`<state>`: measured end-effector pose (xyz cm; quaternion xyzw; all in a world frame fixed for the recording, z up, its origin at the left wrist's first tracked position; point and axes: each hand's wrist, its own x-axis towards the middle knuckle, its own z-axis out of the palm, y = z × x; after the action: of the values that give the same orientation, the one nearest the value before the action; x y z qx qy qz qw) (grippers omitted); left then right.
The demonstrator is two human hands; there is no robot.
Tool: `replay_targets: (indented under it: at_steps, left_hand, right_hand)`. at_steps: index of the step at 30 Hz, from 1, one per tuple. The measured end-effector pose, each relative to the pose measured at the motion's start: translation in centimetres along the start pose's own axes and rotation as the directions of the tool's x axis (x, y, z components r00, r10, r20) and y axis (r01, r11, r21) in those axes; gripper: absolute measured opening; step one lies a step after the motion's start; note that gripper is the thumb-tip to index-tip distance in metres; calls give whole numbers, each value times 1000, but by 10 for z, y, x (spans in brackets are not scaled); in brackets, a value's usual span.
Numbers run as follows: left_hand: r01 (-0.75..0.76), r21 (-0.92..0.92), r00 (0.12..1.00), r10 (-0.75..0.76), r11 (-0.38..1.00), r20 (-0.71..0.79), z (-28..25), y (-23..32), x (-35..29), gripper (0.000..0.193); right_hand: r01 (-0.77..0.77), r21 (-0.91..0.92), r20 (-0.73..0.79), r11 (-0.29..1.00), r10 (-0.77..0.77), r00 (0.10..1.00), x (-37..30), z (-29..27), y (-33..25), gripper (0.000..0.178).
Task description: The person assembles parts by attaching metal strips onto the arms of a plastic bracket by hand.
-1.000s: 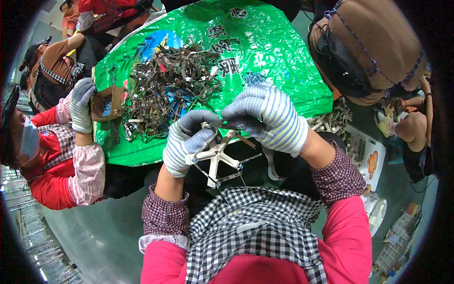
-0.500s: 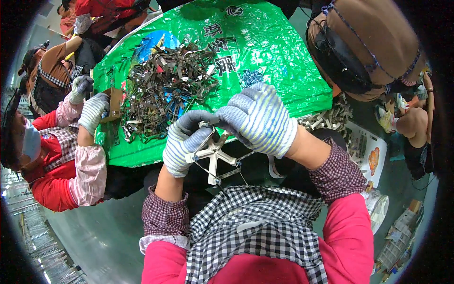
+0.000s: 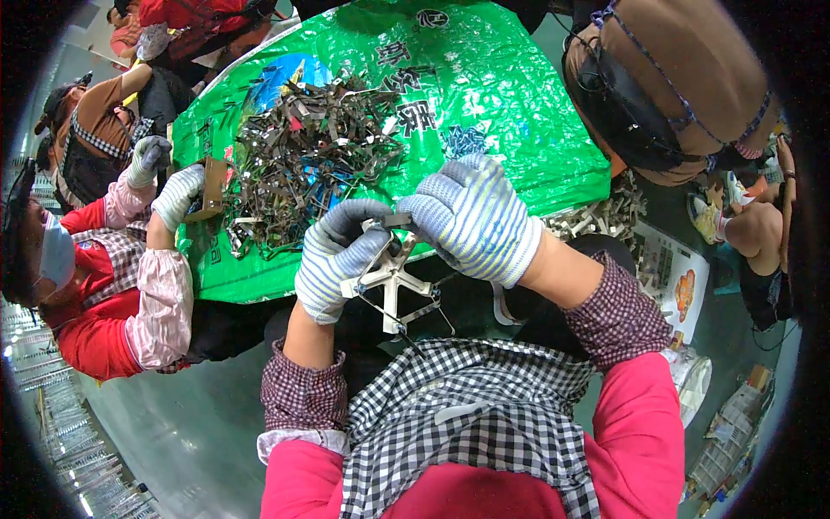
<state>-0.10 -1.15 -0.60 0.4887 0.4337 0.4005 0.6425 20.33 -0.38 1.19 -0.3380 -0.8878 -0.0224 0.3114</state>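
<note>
Both my hands wear striped white and blue knit gloves and meet in front of the green table cover. My left hand is closed around one arm of a white star-shaped plastic frame. Thin dark wires or cords link the tips of the frame's arms, and the frame hangs over my lap. Between the fingertips of both hands lies a small grey strip, beside the top of the frame. My right hand pinches the strip's right end; its fingertips partly hide it.
A heap of dark and grey strips lies on the green plastic cover, with a blue pile nearby. White parts are heaped at the right. A gloved co-worker sits left beside a small brown box.
The grey strip shows more between my fingertips, and my hands have shifted slightly. The co-worker's nearer hand has moved a little left, away from the brown box.
</note>
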Motion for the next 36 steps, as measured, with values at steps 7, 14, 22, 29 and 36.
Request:
replay_targets:
  at_steps: [7, 14, 22, 29, 36]
  left_hand:
    - [16, 82, 1000, -16, 996, -1, 0, 3, -2, 26]
    - [50, 113, 994, -60, 992, 94, 1, 1, -5, 25]
    - [28, 134, 967, -61, 991, 249, -1, 2, -6, 51]
    - [168, 137, 960, -194, 976, 203, -1, 11, -8, 44]
    - [196, 213, 960, -232, 957, 157, 1, 5, -16, 39]
  right_hand:
    - [63, -16, 39, 998, -62, 997, 0, 0, 4, 16]
    - [15, -4, 133, 1000, -14, 991, -4, -1, 0, 13]
    - [20, 15, -23, 1000, -20, 1000, -8, 7, 0, 18]
    - [67, -39, 51, 997, -65, 997, -4, 6, -1, 18]
    - [128, -75, 40, 989, -125, 991, -8, 5, -6, 22]
